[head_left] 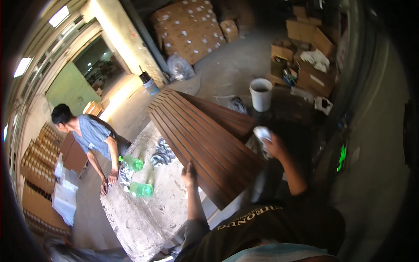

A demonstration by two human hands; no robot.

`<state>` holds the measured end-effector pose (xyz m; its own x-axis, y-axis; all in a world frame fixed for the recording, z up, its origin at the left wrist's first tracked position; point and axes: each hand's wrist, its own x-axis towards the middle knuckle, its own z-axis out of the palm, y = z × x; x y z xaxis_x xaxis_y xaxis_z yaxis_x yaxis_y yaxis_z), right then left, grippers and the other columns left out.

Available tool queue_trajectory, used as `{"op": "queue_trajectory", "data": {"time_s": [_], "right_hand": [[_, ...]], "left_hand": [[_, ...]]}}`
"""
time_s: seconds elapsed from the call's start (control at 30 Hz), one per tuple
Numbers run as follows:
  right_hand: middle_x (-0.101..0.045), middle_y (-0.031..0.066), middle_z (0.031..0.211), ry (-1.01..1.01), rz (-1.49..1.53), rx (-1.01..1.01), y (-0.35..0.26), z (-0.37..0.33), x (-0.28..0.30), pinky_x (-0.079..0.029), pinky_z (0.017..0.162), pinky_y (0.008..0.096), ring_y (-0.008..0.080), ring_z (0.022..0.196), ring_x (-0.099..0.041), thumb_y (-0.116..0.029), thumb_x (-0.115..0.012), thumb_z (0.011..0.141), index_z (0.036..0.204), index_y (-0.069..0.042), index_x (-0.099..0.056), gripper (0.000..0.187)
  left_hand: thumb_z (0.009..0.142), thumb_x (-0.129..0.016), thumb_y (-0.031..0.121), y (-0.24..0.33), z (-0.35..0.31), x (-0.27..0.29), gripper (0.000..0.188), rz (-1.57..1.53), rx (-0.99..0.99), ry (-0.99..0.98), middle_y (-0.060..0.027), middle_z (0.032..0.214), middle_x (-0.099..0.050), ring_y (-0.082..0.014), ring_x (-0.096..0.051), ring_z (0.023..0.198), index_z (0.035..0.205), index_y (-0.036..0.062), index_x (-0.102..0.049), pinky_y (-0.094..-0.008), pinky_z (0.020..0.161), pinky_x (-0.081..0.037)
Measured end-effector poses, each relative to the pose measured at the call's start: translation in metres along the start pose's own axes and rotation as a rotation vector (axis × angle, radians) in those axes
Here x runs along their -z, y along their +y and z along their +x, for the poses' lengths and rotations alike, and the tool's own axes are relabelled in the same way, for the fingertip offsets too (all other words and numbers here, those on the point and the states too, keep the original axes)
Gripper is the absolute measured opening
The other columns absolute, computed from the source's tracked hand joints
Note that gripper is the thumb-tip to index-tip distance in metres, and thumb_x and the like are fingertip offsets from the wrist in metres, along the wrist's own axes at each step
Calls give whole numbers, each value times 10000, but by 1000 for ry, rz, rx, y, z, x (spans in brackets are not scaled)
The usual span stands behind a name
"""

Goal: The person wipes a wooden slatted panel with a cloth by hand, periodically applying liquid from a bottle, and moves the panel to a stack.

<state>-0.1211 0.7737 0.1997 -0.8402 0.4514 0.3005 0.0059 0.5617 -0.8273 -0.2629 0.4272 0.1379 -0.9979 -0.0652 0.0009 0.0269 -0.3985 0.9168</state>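
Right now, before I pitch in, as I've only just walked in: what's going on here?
The person's left hand grips the edge of a brown slatted panel, while the right hand holds a crumpled white wad, apparently cloth, near the panel's right side. A second slatted panel shows behind the first. To the left, a co-worker leans at a worn, pale table, head turned away. Two green bottles are on that table.

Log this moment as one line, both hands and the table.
Left hand: gripping slatted brown panel by its edge | Right hand: holding white wad, likely cloth | Table: two green bottles | Co-worker: leaning at table's edge
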Motion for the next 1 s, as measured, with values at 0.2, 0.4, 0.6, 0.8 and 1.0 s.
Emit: {"op": "queue_trajectory", "data": {"time_s": [0.2,0.4,0.6,0.8,1.0], "right_hand": [[-358,204,1299,129,115,148,44,-9,-67,-312,997,411,326,1187,-388,-337,-533,866,1309,-25,-393,559],[-483,229,1227,175,54,135,35,80,-92,-372,961,408,350,1124,-477,-333,-578,845,1240,25,-480,542],[-596,162,1099,36,128,-236,70,133,-96,-431,854,356,269,988,-564,-404,-597,845,1160,51,-554,556],[-602,147,1079,87,114,-428,77,152,-78,-449,833,367,279,932,-583,-424,-565,852,1130,43,-571,544],[-607,82,1048,2,253,-415,62,164,-79,-449,842,354,245,923,-573,-369,-475,908,1110,-27,-567,408]], "left_hand": [[875,-604,164,-18,44,-16,268,5,31,112,-80,890,-616,-128,-558,762,1060,-22,-551,-269,608,-454],[821,-615,210,-74,148,-28,414,216,-322,249,-266,1054,-590,-399,-566,989,1127,-52,-520,-411,863,-450],[845,-576,297,-81,156,-62,689,276,-172,296,-252,1309,-415,-386,-386,1229,1391,30,-250,-413,1023,-319],[861,-546,262,-20,133,-90,717,278,42,308,-184,1464,-229,-362,-190,1357,1421,26,-165,-486,1085,-193],[848,-553,229,-9,147,-93,733,301,81,241,-87,1520,-86,-380,-27,1384,1440,73,-150,-551,1099,-78]]}}
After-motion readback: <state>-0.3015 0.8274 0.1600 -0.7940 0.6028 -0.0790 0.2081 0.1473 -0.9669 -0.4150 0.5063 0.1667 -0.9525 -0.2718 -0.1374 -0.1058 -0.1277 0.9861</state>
